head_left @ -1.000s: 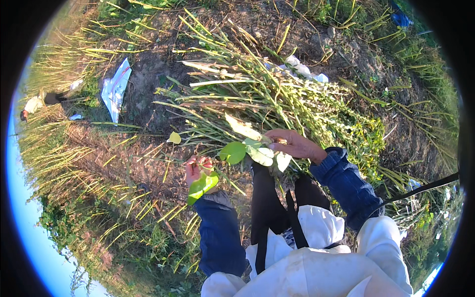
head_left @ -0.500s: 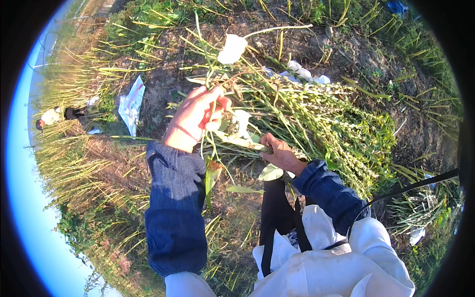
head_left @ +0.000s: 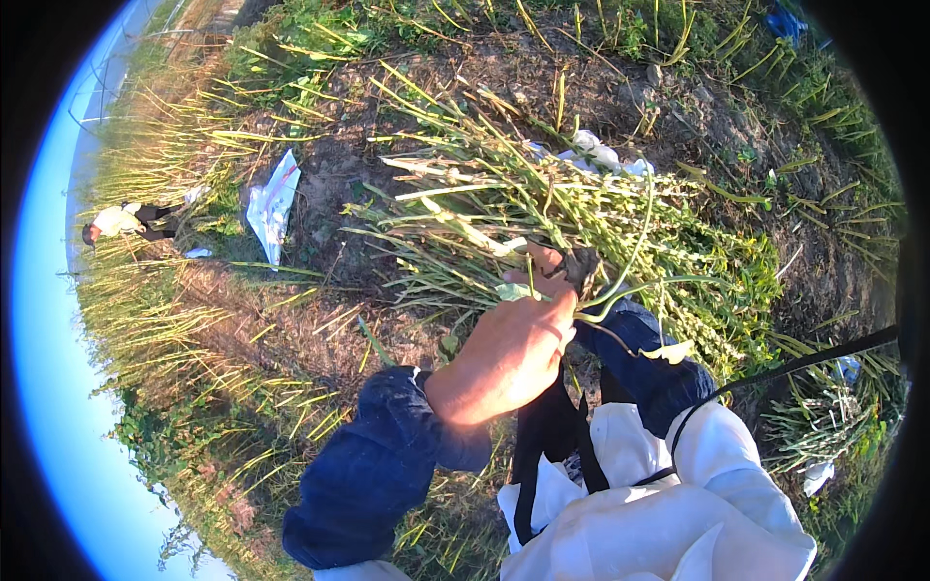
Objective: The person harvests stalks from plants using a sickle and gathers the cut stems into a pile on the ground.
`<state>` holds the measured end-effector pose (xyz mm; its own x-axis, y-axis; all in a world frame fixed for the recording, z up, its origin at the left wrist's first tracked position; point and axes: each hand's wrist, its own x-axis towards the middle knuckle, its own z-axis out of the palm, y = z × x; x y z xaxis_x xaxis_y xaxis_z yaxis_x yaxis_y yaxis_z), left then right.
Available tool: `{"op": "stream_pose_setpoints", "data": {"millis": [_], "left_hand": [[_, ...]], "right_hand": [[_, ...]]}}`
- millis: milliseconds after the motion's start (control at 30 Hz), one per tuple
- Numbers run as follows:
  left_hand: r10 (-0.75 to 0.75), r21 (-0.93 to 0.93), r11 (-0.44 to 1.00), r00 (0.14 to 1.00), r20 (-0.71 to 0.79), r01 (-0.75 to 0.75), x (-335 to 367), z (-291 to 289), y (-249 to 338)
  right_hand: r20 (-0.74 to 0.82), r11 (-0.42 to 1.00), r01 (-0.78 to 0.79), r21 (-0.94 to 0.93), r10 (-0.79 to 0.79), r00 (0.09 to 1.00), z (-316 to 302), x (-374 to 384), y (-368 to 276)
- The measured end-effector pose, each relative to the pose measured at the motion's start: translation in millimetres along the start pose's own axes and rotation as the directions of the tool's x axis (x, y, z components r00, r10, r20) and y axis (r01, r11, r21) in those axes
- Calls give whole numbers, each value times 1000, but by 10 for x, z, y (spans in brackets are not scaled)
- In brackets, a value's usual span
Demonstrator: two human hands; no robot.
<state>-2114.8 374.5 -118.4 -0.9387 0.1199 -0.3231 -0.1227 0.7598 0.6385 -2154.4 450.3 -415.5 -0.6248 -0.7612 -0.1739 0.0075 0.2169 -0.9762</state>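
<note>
A large bundle of cut green stalks with pods [head_left: 620, 213] lies on the ground in front of me, cut ends to the left and leafy tops to the right. My left hand [head_left: 509, 358] is closed on a thin green vine [head_left: 644, 232] at the bundle's near edge. Beyond the fist the vine loops up over the stalks, and a pale yellowish leaf [head_left: 670, 352] hangs from it. My right hand [head_left: 544, 259] is mostly behind the left one. Its visible fingers are curled against the stalks, beside a dark withered leaf [head_left: 581, 268]; what they grip is hidden.
White plastic [head_left: 601, 152] lies behind the bundle and a white sheet or bag [head_left: 273, 208] to the left. Another heap of stalks [head_left: 823, 412] lies at right. Upright stubble [head_left: 160, 329] covers the left side, where a person [head_left: 121, 221] stands far off. A black strap [head_left: 804, 363] crosses at right.
My left hand has come down and to the right with the vine, from above the bundle's left end to beside my right hand. The vine now trails to the right.
</note>
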Motion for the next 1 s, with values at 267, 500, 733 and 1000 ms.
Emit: {"op": "stream_pose_setpoints", "data": {"millis": [267, 500, 733, 1000], "left_hand": [[-753, -985, 126, 636, -170, -115, -982, 394, -713], [-753, -918, -72, 625, -206, -389, -966, 854, -590], [-955, -850, 45, 227, -190, -525, -1141, 1117, -908], [-895, -591, -142, 358, -267, -794, -1458, 1640, -1634]], "right_hand": [[791, 886, -448, 121, 186, 583, -822, 554, -498], [467, 984, -47, -171, 123, 875, -614, 578, -470], [767, 892, -401, 208, 106, 633, -864, 643, -512], [570, 881, -338, 331, 99, 816, -1164, 488, -586]]}}
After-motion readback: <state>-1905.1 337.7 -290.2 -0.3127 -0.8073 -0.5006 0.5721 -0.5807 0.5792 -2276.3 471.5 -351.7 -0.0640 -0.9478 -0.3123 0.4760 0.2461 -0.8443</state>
